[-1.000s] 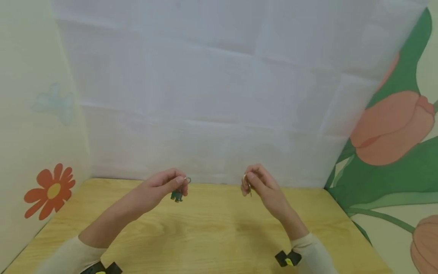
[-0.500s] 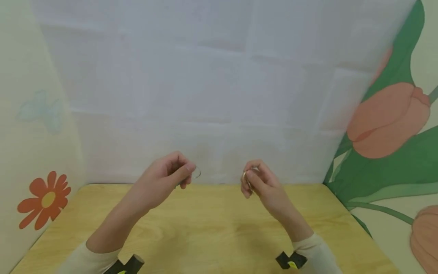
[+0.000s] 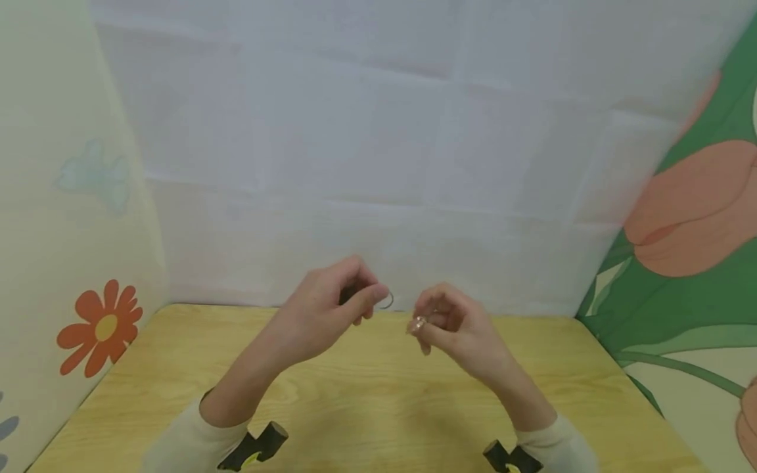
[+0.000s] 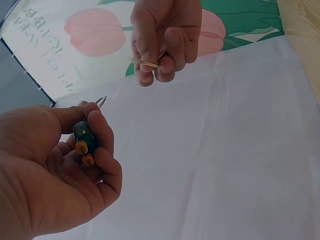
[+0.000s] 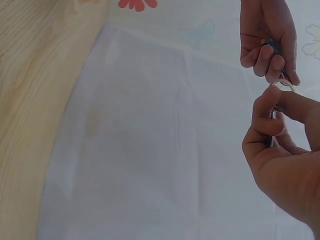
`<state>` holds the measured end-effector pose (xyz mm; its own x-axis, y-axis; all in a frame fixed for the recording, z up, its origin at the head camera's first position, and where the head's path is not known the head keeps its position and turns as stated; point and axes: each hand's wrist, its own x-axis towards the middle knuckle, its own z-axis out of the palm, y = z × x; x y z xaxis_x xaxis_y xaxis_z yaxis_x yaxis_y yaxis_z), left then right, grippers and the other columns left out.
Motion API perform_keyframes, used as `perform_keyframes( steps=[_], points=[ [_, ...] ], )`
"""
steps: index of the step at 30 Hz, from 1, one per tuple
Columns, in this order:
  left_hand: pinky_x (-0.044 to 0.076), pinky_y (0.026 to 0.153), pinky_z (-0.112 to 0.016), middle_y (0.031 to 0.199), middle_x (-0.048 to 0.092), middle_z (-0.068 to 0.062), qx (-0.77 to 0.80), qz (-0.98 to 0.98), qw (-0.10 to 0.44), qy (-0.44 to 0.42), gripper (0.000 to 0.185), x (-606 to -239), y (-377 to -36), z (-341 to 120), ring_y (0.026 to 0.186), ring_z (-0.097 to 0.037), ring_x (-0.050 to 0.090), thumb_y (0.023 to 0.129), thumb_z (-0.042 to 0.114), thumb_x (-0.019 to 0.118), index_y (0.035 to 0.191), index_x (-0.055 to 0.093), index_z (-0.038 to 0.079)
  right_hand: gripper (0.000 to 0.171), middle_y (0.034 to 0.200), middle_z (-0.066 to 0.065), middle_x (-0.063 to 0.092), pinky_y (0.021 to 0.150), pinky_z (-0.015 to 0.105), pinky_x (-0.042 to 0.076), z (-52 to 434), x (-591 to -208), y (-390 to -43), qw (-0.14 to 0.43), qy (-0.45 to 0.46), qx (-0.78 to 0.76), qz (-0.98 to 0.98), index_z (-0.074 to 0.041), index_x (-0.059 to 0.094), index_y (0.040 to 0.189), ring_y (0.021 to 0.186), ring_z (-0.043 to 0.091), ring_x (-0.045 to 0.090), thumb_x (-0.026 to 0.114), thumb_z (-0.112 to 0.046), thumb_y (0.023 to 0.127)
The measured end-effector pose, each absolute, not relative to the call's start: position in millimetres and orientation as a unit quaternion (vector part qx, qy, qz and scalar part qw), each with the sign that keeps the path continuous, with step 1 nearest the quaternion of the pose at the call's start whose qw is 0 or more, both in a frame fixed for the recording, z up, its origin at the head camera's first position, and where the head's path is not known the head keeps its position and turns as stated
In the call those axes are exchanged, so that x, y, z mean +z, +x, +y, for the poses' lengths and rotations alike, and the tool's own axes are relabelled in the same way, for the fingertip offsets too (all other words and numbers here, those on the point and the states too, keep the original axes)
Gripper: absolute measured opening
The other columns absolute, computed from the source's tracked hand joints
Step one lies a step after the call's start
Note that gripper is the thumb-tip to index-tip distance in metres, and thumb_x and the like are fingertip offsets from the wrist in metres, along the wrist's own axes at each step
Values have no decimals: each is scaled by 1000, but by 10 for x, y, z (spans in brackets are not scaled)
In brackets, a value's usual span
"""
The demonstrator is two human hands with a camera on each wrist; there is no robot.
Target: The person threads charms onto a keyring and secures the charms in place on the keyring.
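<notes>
My left hand (image 3: 365,301) is raised above the wooden table (image 3: 367,420) and pinches a thin metal ring (image 3: 386,301) between thumb and finger. A small green charm with orange feet (image 4: 84,138) is tucked against its curled fingers (image 4: 102,165), and the ring (image 4: 101,101) sticks out above. My right hand (image 3: 423,324) is a short gap to the right and pinches a small gold-coloured metal piece (image 3: 417,324), seen edge-on as a thin gold item (image 4: 144,63). In the right wrist view both hands' fingertips nearly meet at the ring (image 5: 286,84).
A white sheet (image 3: 378,164) hangs behind the table. A panel with an orange flower (image 3: 100,326) closes the left side, and one with a printed tulip (image 3: 692,217) closes the right. Black wrist straps (image 3: 254,447) show on both sleeves.
Both hands have come closer together, the left one moving right and up. The green charm, hanging below the left fingers a second ago, now lies inside the hand.
</notes>
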<state>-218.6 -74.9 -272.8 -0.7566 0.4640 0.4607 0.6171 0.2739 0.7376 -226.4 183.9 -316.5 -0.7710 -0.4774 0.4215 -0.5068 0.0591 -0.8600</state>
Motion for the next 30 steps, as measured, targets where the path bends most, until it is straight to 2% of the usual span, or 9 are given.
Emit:
perform_keyframes(
  steps=[4, 8, 13, 19, 24, 30],
  points=[
    [52, 60, -34, 81, 64, 2, -499, -786, 62, -359, 12, -2763, -2194, -706, 70, -18, 60, 106, 28, 60, 101, 62, 16, 15, 94, 17, 70, 62, 36, 56, 1829, -3132, -2204, 21, 303, 580, -756, -4, 61, 100, 63, 29, 65, 74, -6, 94],
    [55, 67, -35, 86, 64, 1, -496, -784, 45, -370, 12, -2818, -2182, -675, 75, -18, 63, 106, 24, 59, 104, 62, 13, 10, 91, 12, 73, 59, 36, 56, 1834, -3099, -2148, 37, 308, 555, -772, -7, 64, 94, 58, 30, 65, 74, -7, 95],
    [56, 66, -34, 87, 65, 2, -497, -787, 32, -364, 6, -2848, -2145, -650, 75, -14, 63, 106, 22, 59, 106, 62, 17, 9, 83, 6, 73, 54, 31, 54, 1835, -3053, -2088, 64, 331, 531, -778, -10, 71, 88, 55, 26, 64, 75, -4, 94],
    [53, 59, -32, 84, 65, 4, -512, -770, 52, -378, 6, -2890, -2085, -576, 69, -14, 62, 104, 21, 63, 103, 65, 15, 11, 71, 0, 68, 48, 32, 52, 1811, -3024, -2037, 106, 352, 510, -778, -11, 74, 86, 52, 21, 62, 77, -3, 92],
    [52, 59, -30, 85, 67, 8, -518, -765, 79, -374, 4, -2936, -2066, -500, 71, -12, 63, 102, 18, 67, 99, 68, 16, 14, 74, -3, 68, 47, 35, 53, 1804, -3000, -2019, 137, 359, 491, -782, -13, 72, 83, 51, 18, 61, 78, -3, 91],
    [53, 58, -30, 85, 68, 11, -523, -758, 116, -373, 5, -2956, -2059, -461, 70, -10, 65, 100, 14, 68, 96, 68, 17, 16, 76, -4, 69, 47, 33, 54, 1824, -2987, -2014, 147, 358, 475, -790, -13, 72, 82, 52, 16, 61, 78, -2, 90]
  ],
)
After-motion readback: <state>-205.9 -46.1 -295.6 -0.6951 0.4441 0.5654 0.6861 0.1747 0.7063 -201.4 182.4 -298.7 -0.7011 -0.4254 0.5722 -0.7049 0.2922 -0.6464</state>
